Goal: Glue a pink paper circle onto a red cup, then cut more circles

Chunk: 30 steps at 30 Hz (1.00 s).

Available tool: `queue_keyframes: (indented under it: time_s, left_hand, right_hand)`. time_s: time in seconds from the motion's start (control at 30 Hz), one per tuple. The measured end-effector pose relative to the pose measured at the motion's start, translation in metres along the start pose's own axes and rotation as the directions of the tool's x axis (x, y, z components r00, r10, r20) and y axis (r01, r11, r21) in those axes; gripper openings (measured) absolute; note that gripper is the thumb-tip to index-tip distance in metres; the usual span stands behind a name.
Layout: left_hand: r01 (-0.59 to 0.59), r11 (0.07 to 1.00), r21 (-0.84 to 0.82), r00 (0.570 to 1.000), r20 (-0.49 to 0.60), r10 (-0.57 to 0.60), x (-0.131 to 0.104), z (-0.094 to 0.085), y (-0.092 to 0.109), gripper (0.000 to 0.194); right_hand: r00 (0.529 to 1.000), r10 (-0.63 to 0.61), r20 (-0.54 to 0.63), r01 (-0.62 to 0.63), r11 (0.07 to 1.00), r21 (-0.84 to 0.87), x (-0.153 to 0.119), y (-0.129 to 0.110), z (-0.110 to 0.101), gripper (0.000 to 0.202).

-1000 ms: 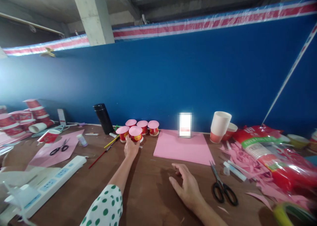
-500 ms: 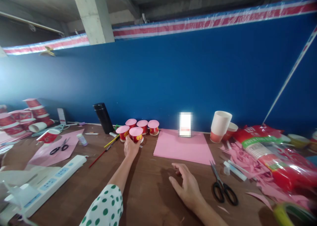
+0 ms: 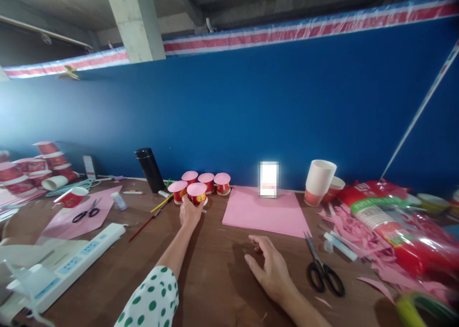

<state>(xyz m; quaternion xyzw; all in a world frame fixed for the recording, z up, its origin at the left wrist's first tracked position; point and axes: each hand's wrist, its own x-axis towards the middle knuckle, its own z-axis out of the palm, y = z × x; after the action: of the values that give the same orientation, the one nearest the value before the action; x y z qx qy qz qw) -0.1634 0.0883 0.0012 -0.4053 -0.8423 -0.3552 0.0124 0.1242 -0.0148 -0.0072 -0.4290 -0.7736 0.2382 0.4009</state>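
My left hand [image 3: 190, 213] reaches forward, its fingers around the lower front of a red paper cup [image 3: 197, 193] topped with a pink paper disc. Several like cups stand close beside and behind it, one of them [image 3: 222, 184] at the right end of the group. Over the brown table [image 3: 215, 279], my right hand [image 3: 270, 267] is empty, with thumb and fingers apart. A stack of pink paper [image 3: 265, 212] lies beyond it, and black-handled scissors [image 3: 322, 269] lie to its right, their tips by the paper's corner.
A black flask [image 3: 149, 170] stands left of the cups. A power strip [image 3: 79, 265] lies at the left, near another person's hand [image 3: 27, 222]. White cups [image 3: 319, 182], pink scraps [image 3: 355, 231] and a red plastic package [image 3: 398, 222] occupy the right. A blue panel [image 3: 251, 102] rises behind.
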Motion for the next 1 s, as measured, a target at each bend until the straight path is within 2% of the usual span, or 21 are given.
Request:
queue_keyframes:
  time_s: [0.3,0.63,0.9,1.0]
  left_hand:
    - [-0.022,0.999,-0.047,1.0,-0.02,0.021,-0.001,-0.001,-0.001,0.063]
    - [-0.08,0.984,-0.157,0.985,-0.166,0.053,-0.002,-0.001,-0.006,0.065]
    - [-0.097,0.969,-0.228,0.974,-0.22,0.045,-0.002,0.0,-0.008,0.08]
    - [-0.097,0.967,-0.236,0.979,-0.196,0.05,0.001,0.0,-0.011,0.084]
  right_hand:
    - [1.0,0.012,0.003,-0.012,1.0,-0.004,0.001,-0.001,0.0,0.036]
    - [1.0,0.013,0.005,-0.013,1.0,0.003,0.0,0.0,0.0,0.036]
    - [1.0,0.006,-0.025,-0.005,1.0,0.009,0.0,-0.001,-0.001,0.037]
    - [1.0,0.009,-0.028,-0.009,1.0,0.006,0.001,-0.003,-0.001,0.037]
